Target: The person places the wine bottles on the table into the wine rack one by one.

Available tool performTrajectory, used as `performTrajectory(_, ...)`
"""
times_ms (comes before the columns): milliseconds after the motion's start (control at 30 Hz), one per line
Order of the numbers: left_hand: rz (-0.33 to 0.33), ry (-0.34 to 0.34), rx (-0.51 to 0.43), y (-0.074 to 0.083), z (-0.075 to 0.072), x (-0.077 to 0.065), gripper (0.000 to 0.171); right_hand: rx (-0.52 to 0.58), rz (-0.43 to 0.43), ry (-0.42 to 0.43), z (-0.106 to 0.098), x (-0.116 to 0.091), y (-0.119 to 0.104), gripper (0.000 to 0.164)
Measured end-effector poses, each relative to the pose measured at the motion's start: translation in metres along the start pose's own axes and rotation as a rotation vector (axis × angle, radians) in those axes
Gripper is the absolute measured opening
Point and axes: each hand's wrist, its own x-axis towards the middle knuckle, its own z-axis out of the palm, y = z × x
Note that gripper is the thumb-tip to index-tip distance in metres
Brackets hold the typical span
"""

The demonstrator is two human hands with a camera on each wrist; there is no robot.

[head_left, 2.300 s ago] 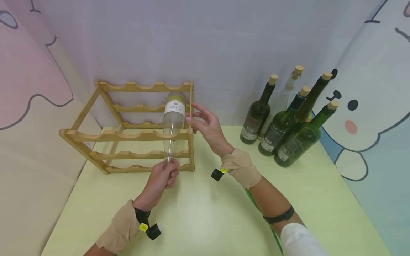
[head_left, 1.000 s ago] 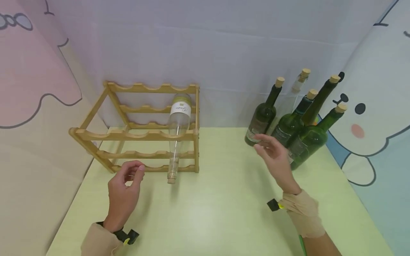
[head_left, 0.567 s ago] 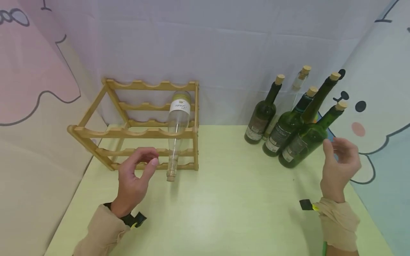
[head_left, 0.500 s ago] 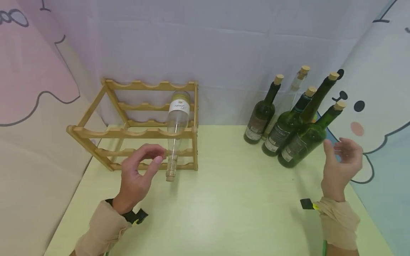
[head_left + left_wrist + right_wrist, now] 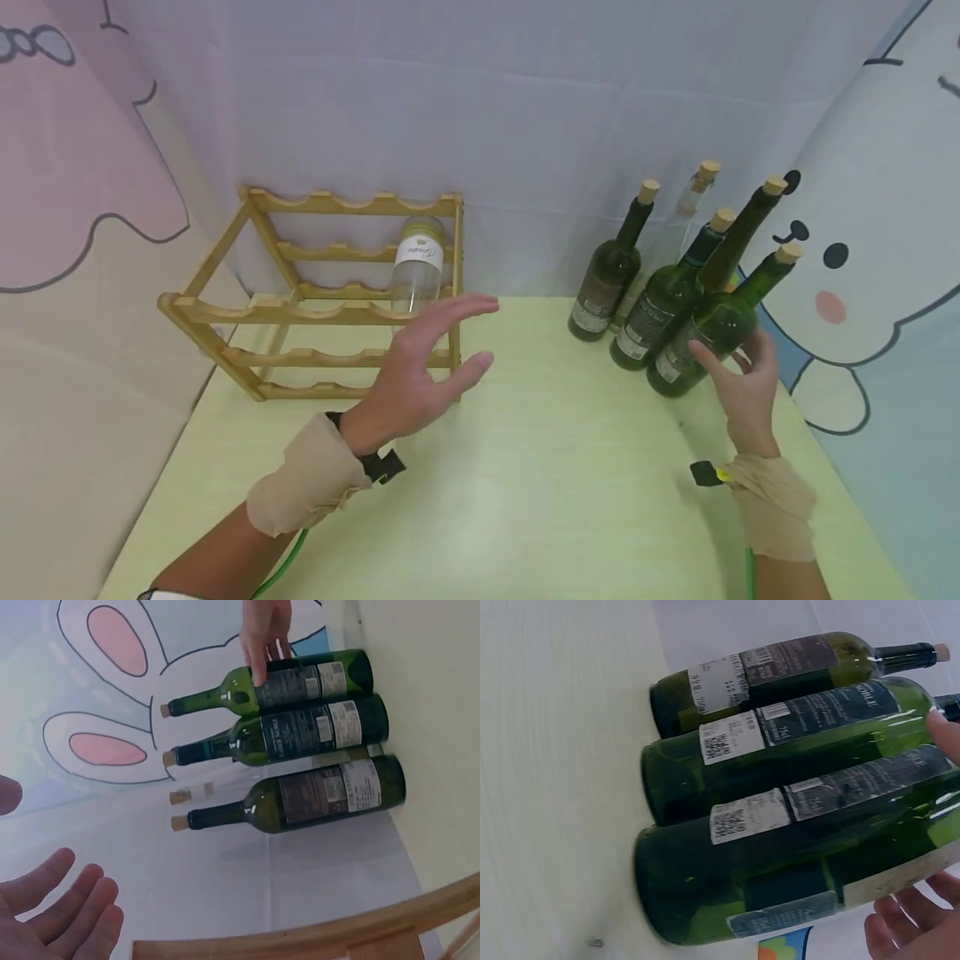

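Above the tabletop (image 5: 517,517), the right hand (image 5: 742,387) has come round the nearest green bottle (image 5: 722,319), likely graspable now, grip unclear; the left hand (image 5: 420,375), fingers parted, holds nothing

The head view looks forward and down over the table (image 5: 525,475); both wrist views share bottles (image 5: 799,750), the right closer.

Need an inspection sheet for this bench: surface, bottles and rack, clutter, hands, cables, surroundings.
Surface: pale table, one small dark mark.
Job's things: clear bottle lies in right end of wooden rack; five corked bottles stand right of it.
Clutter: nothing seen.
Left hand: fingers extended, holds nothing.
Right hand: thumb and fingers either side of nearest green bottle; grip unclear.
Cables: green cable at each forearm.
Surroundings: pale backdrop, cartoon-printed hangings both sides.
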Motion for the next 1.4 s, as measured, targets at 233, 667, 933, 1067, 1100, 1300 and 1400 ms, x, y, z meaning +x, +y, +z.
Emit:
performTrajectory(233, -0.123, -0.122, -0.027, 0.002, 0.021, 0.021, 0.053, -0.063, 0.088, -0.139, 0.01, 0.003, 0.01, 0.088)
performTrajectory(667, -0.301, -0.301, -0.271, 0.005, 0.045, 0.036, 0.051, -0.08, 0.082, -0.087, 0.013, 0.013, 0.033, 0.082)
performTrajectory(933, -0.375, -0.347, -0.244, 0.003, 0.045, 0.032, 0.049, -0.156, 0.01, -0.025, 0.016, 0.006, 0.037, 0.078)
performTrajectory(1067, -0.396, -0.357, -0.226, -0.002, 0.044, 0.03, 0.049, -0.212, -0.046, 0.001, 0.016, -0.003, 0.037, 0.077)
performTrajectory(1100, -0.401, -0.359, -0.221, -0.003, 0.043, 0.029, 0.049, -0.223, -0.066, 0.007, 0.015, -0.004, 0.036, 0.077)
performTrajectory(1300, -0.422, -0.356, -0.205, -0.008, 0.04, 0.027, 0.048, -0.236, -0.181, -0.008, 0.014, -0.016, 0.026, 0.081)
performTrajectory(1400, -0.421, -0.361, -0.208, -0.01, 0.04, 0.028, 0.048, -0.25, -0.194, -0.026, 0.014, -0.023, 0.019, 0.081)
